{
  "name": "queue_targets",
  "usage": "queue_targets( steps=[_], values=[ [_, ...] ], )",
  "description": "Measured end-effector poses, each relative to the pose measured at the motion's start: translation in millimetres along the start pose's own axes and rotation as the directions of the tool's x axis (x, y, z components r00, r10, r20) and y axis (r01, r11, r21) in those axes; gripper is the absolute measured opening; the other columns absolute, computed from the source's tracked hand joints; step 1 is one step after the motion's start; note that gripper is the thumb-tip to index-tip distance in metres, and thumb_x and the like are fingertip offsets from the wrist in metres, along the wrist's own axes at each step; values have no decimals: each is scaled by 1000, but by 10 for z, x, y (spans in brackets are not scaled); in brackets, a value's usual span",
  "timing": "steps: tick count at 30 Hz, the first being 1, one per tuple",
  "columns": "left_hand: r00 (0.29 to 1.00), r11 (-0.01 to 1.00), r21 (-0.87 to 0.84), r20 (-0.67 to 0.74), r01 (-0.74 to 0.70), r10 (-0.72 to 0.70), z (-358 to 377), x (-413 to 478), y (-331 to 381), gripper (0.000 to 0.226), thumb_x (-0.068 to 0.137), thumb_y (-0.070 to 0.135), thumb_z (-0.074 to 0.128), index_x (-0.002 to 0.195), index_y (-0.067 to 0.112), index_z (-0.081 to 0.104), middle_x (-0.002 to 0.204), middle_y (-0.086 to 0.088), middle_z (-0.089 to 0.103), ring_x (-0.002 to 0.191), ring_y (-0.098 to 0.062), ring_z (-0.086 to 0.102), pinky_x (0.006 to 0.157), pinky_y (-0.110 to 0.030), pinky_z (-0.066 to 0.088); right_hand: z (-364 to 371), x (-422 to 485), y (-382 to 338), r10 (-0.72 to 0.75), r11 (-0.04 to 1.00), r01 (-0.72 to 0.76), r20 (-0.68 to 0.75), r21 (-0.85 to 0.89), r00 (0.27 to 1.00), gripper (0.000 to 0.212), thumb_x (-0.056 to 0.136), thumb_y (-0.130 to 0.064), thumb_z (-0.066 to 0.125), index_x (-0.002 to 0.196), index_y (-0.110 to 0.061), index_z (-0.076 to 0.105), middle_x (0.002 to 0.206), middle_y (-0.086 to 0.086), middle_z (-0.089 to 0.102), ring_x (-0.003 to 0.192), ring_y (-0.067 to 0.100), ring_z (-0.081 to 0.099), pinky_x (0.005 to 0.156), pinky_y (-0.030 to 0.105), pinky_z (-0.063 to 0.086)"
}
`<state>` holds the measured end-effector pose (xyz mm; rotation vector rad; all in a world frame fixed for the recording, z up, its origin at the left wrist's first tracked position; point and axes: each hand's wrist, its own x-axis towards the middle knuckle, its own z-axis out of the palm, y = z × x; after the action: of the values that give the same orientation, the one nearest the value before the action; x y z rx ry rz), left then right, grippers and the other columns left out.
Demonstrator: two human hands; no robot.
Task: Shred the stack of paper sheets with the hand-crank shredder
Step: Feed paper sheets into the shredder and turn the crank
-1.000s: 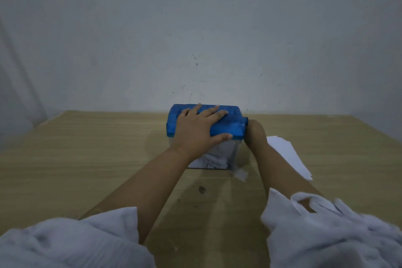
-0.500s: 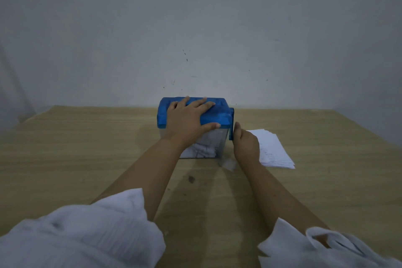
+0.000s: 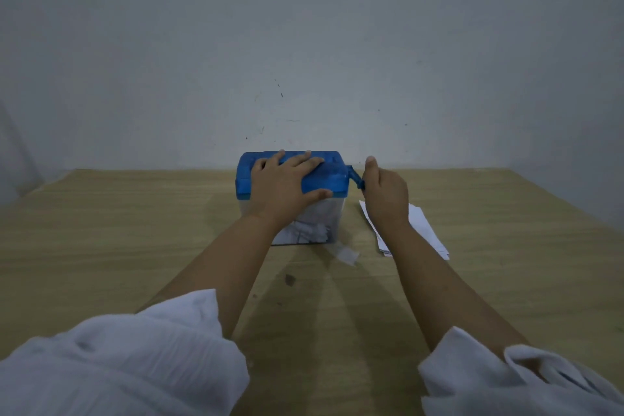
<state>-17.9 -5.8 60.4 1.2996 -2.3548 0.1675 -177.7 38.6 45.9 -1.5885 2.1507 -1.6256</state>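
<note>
A wooden table [image 3: 135, 230]. At its far middle sits the hand-crank shredder [image 3: 244, 179], its blue lid's long axis running left to right. The left hand [image 3: 287, 186] lies flat on the lid, fingers straight. The crank [image 3: 354, 176] points out of the right end, and the right hand [image 3: 385, 196] curls round its handle. Just right, the paper stack [image 3: 425, 226] lies flat, its long axis running near to far.

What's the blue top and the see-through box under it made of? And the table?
Blue top: probably plastic, smooth with a faint sheen and moulded shapes. Box: clear plastic, likely; paper bits show through its walls. Table: looks like wood or wood-print laminate, matte, with pale streaky grain.
</note>
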Motion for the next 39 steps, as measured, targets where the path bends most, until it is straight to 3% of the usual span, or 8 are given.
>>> queue_targets(
  steps=[4,11,13,16,21,25,31,39],
  values=[
    [1000,1000,5,-20,-8,8,20,16,-11,64,85,67,40,143,42,29,152,17,27,142,-23,21,110,-40,15,91,-116,111,6,1000,-6,-32,3,999,57,103,-30,28,49,-14,33,47,0,36,45,12,33,45,27,19],
    [995,995,92,-89,-44,52,122,-1,-37,66,86,68,35,143,36,34,148,9,37,137,-22,30,112,-47,13,166,-308,274,34,998,-26,128,-61,991,48,102,-38,24,60,-20,39,57,-5,45,54,8,42,50,26,27],
    [986,997,72,-162,-21,32,186,-78,15,68,87,66,26,142,28,39,144,2,42,136,-27,33,113,-55,2,118,-328,299,47,999,-49,153,5,987,43,101,-40,23,74,-16,48,64,-3,51,61,9,47,57,29,33],
    [979,1000,-6,-204,0,-1,288,-233,149,67,90,53,15,147,20,31,151,-1,32,144,-26,17,108,-44,-25,-38,-306,463,103,994,-105,93,20,990,43,100,-42,24,95,-12,53,70,1,55,67,18,53,61,31,36],
    [901,901,-244,-343,-360,268,386,-515,550,42,93,28,38,126,11,57,126,-5,60,125,-19,49,110,-33,30,-314,-166,913,156,960,-157,-24,-230,987,25,97,-21,44,93,-2,59,78,12,60,79,31,57,62,32,35],
    [935,807,-478,-109,-348,338,520,-578,1004,38,97,20,44,132,11,52,131,-5,56,122,-14,47,101,-18,32,-401,-194,1079,248,887,-244,-42,-392,968,23,93,-22,48,100,-7,63,108,11,59,103,31,52,83,37,40],
    [962,887,-459,216,-50,166,928,-507,1167,54,100,36,39,149,18,25,155,1,24,142,-11,21,112,-21,16,-465,-239,1186,440,726,-358,-3,-588,898,56,89,-50,52,123,-7,49,129,12,42,120,31,37,96,39,32],
    [931,913,-404,306,-65,201,931,-481,1196,56,97,49,39,146,23,34,155,4,24,142,-11,18,113,-25,14,-486,-147,1249,447,818,-431,-52,-382,893,39,86,-35,62,119,-16,55,127,7,49,120,28,41,95,36,31]
  ],
)
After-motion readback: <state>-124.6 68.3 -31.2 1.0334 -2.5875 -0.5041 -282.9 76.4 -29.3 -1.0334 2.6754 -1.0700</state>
